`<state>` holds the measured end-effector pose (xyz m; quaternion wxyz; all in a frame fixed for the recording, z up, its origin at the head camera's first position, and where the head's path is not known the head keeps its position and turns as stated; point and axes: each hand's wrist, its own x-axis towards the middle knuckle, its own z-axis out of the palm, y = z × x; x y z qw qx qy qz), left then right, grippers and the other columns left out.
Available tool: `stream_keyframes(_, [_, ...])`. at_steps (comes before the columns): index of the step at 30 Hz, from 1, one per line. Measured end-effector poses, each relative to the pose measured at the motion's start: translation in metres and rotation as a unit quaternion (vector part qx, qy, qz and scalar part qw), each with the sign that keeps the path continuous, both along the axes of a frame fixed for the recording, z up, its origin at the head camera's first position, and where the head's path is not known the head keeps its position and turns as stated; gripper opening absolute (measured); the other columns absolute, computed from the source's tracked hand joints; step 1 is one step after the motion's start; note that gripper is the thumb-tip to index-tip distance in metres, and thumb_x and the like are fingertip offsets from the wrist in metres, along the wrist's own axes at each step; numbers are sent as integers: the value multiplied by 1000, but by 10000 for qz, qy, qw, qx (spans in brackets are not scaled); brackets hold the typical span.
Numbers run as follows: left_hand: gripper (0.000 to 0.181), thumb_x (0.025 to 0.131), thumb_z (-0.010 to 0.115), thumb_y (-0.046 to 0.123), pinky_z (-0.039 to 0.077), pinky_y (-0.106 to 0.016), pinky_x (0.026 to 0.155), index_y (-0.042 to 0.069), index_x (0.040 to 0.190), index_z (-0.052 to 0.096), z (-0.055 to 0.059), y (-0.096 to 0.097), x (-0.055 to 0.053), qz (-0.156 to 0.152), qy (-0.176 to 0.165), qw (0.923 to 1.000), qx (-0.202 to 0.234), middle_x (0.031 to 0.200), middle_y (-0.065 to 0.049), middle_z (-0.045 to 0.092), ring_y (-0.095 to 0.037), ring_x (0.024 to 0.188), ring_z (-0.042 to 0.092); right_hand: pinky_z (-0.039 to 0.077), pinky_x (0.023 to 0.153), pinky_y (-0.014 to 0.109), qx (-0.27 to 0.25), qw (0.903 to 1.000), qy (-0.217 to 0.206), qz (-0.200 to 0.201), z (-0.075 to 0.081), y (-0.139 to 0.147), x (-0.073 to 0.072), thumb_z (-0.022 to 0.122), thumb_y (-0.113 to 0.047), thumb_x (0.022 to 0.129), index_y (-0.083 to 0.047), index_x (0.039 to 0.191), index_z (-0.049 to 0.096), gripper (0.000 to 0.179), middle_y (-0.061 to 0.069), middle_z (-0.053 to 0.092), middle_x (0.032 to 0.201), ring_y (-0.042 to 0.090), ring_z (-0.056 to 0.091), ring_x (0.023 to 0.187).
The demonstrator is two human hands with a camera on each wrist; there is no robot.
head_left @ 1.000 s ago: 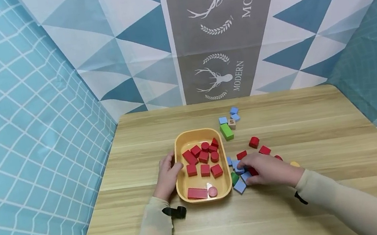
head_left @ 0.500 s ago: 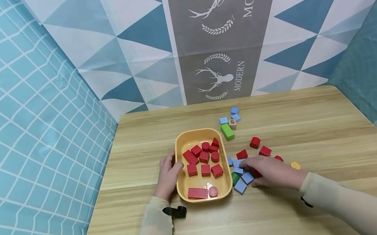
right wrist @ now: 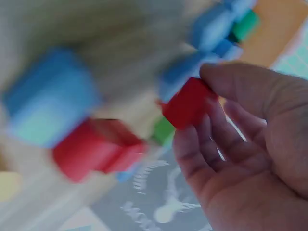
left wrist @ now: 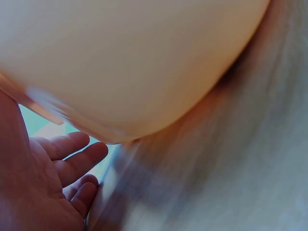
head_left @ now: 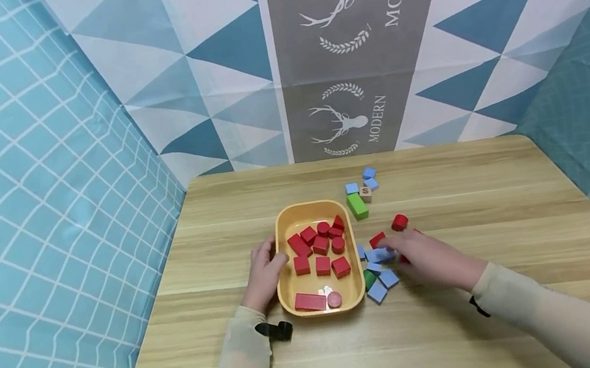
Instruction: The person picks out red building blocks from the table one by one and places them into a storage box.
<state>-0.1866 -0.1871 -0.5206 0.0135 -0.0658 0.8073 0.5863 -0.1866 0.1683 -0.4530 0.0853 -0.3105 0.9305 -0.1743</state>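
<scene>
Red block pinched to the right of the yellow tray
The right hand has it in a thumb-and-finger grip; the left hand's grip holds the tray's left rim, thumb over it. Best, I'd judge: pinch firmly, lift straight up to clear the blue blocks just beside the tray, and brace the rim lightly.

This looks like a screened-off tabletop corner: a wood-grain table backs onto a grey, white and blue cloth printed with stag heads and "MODERN", while a blue gridded cloth closes the left and a teal sheet the right. Home or studio, I cannot tell.
</scene>
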Motion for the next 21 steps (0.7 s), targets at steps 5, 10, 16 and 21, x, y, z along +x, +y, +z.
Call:
stream_keyframes(5, [68,95,62,19,28,-54,129,7,161,47,-2,0,-1,-18,20,10000,7,163,-22,33,-39,151,36,60,103,47,-794,9954,501,205,25,-37,9,85,-9,90,-10,137,67,50,8,71,134,28,67,123])
stream_keyframes(10, [68,94,62,19,29,-55,128,6,159,49,-6,1,-2,-25,51,10000,-27,160,-23,35,-38,149,37,58,105,42,-1106,9889,183,976,23,-80,23,82,-12,93,-11,134,67,44,2,70,132,21,65,122])
stream_keyframes(16, [67,94,61,20,29,-55,128,6,158,50,-5,2,-2,-20,74,9999,-129,161,-24,36,-38,150,37,58,104,33,-802,9849,-606,1406,0,-108,24,76,-16,99,-15,136,66,38,-1,68,132,11,62,119])
stream_keyframes(21, [69,94,61,20,30,-54,127,7,160,48,-3,-1,-2,9,-14,9999,-120,161,-22,35,-38,149,38,58,103,31,-646,9855,-727,1391,-8,-117,17,76,-16,99,-16,135,67,37,-2,70,129,9,64,117])
